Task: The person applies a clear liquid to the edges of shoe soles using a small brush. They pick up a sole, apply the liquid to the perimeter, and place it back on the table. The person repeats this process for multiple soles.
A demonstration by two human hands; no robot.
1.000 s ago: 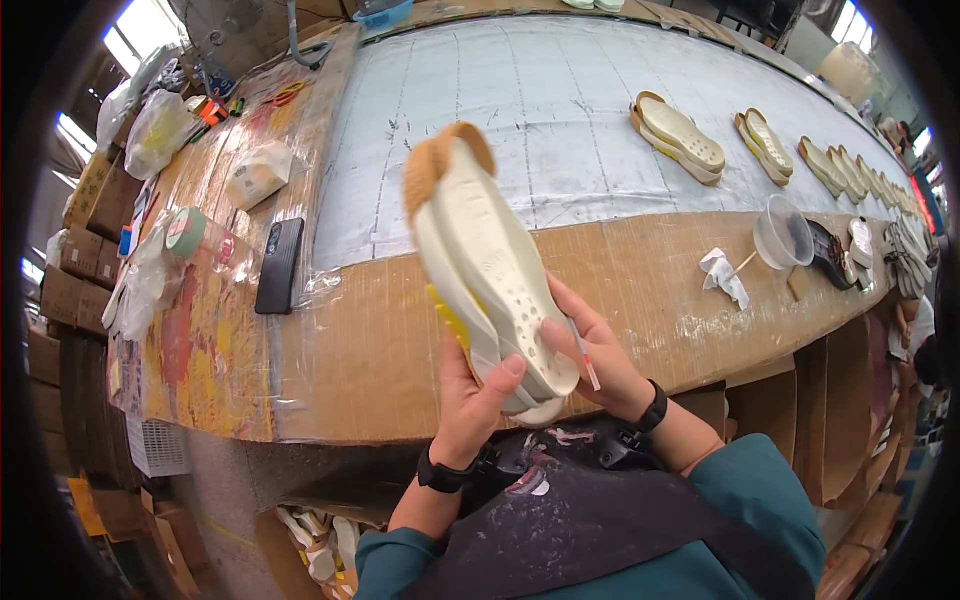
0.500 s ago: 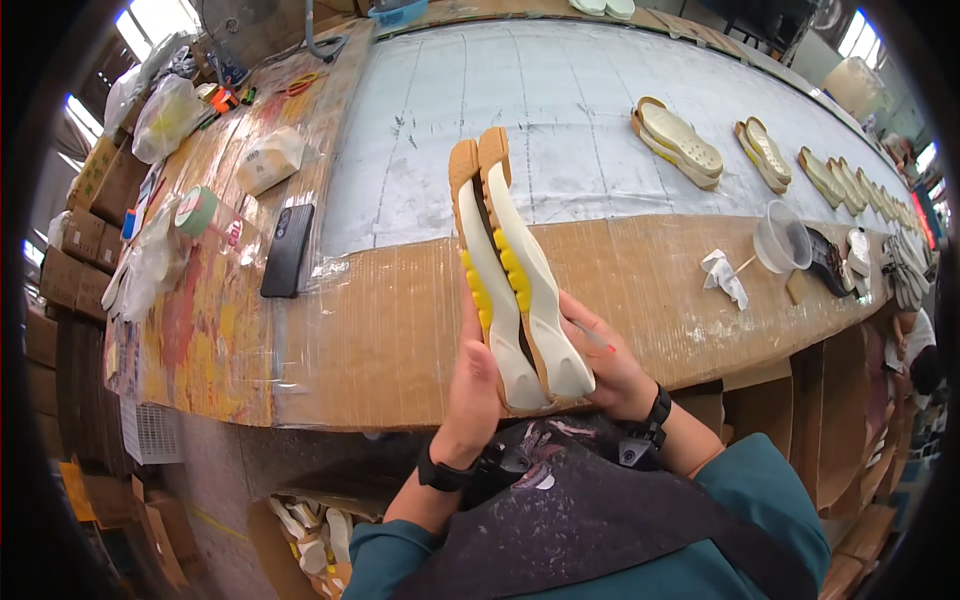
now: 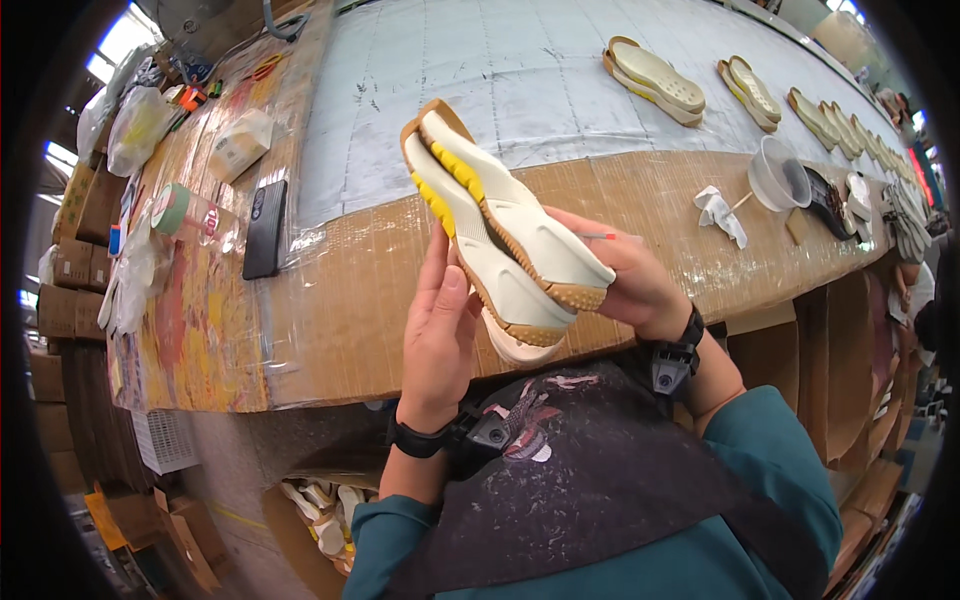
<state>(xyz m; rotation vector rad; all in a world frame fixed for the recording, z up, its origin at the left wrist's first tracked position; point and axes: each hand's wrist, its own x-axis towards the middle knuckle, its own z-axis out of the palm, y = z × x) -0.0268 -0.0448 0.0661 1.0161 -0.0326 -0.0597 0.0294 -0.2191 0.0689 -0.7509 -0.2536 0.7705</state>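
Observation:
Both hands hold a pair of shoe soles above the table's near edge, side by side and tilted on edge. They are off-white with yellow side blocks and tan rubber bottoms; one is the left sole (image 3: 485, 268), the other the right sole (image 3: 545, 245). My left hand (image 3: 437, 340) supports the left sole, thumb along its side and fingers partly hidden behind. Around the right sole's outer side closes my right hand (image 3: 645, 280). A thin red-tipped stick, perhaps a pen (image 3: 600, 236), pokes out from that hand. Part of another pale surface shows beneath the soles' near ends.
Cardboard (image 3: 340, 310) covers the table's near strip. At left lie a phone (image 3: 264, 230) and a green-lidded bottle (image 3: 190, 215). To the right are a crumpled tissue (image 3: 722, 217) and a clear tub (image 3: 778, 175). More soles (image 3: 655, 80) line the white surface. A box below holds soles (image 3: 325, 515).
The soles have swung from nearly upright to leaning left, their near ends lifted so the tan bottoms show. My hands moved up with them, and the view shifted slightly.

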